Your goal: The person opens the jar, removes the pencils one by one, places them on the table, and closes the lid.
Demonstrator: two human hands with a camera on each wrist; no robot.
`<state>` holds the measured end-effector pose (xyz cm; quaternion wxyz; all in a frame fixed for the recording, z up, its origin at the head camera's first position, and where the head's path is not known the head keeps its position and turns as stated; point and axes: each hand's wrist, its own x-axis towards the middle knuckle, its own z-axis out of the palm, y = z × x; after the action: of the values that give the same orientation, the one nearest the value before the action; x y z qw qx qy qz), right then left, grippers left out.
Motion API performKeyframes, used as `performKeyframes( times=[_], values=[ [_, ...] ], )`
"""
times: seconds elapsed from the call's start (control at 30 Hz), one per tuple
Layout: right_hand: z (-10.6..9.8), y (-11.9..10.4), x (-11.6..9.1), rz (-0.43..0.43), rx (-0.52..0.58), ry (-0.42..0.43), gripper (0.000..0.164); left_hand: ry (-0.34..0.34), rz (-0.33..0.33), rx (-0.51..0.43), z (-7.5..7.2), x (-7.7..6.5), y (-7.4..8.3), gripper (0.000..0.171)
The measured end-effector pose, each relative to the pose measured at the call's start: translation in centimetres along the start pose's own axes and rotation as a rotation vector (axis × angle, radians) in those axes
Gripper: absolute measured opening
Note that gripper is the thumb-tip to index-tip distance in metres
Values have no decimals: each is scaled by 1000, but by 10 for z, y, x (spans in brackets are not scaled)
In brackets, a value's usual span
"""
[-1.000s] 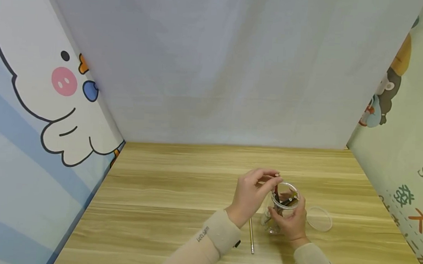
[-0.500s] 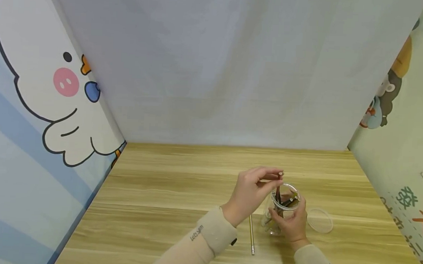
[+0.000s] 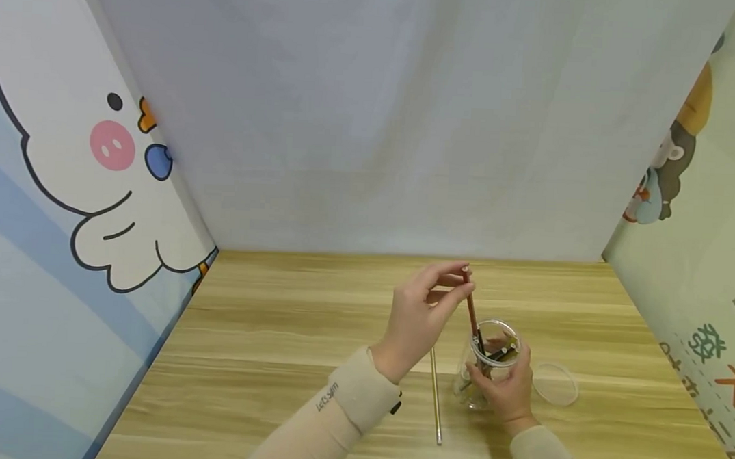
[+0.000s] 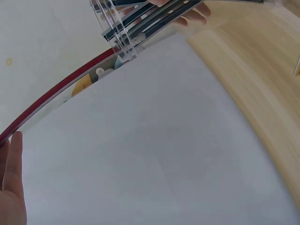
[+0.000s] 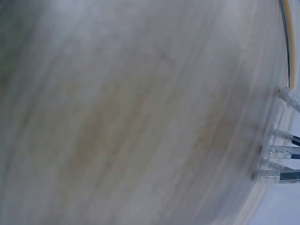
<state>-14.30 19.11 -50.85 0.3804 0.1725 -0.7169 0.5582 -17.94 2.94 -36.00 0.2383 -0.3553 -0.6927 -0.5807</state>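
My left hand (image 3: pixel 416 317) pinches the upper end of a red pencil (image 3: pixel 471 313) between thumb and fingers, above a clear jar (image 3: pixel 467 374). The pencil's lower end is still at the jar's mouth, also in the left wrist view, where the red pencil (image 4: pixel 70 82) runs up to the jar's rim. My right hand (image 3: pixel 508 388) grips the jar around its side, keeping it upright. Several dark pencils (image 4: pixel 164 18) lean inside the jar. Metal ferrules (image 5: pixel 271 176) on pencil ends show through at the right edge of the right wrist view.
A yellow pencil (image 3: pixel 436 404) lies on the wooden table (image 3: pixel 275 362), left of the jar. To the jar's right lies a clear round lid (image 3: pixel 556 384). A pale curtain (image 3: pixel 372 120) closes off the back, with printed panels at both sides.
My left hand has moved up and left, drawing the red pencil most of its length out of the jar. My right hand and the jar have stayed nearly in place.
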Motion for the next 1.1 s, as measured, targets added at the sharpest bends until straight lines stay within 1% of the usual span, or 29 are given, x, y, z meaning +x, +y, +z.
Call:
performKeyframes(
  times=[0.1,0.2,0.33,0.43,0.53,0.7,0.8,0.93,1.1],
  values=[
    [0,0,-1,0,3,-2,68,53,17,-17,-3,3,1,27],
    [0,-1,-2,7,1,0,68,97,56,-54,-6,6,2,28],
    [-1,-3,-2,17,-15,-1,69,123,109,-98,-10,10,4,31],
    [-1,-3,-1,15,-16,0,69,139,111,-113,-14,13,5,32],
    [0,-3,0,4,-23,3,68,155,76,-104,-17,14,4,33],
    [0,-5,1,5,-53,8,68,157,-17,-118,-18,13,1,35],
    [0,-5,2,4,-55,10,69,151,-65,-123,-18,10,-4,36],
    [0,-7,2,5,-61,2,69,143,-121,-86,-18,4,-14,35],
    [-2,-10,2,25,-84,-12,69,133,-182,-84,-16,-4,-24,33]
  ],
)
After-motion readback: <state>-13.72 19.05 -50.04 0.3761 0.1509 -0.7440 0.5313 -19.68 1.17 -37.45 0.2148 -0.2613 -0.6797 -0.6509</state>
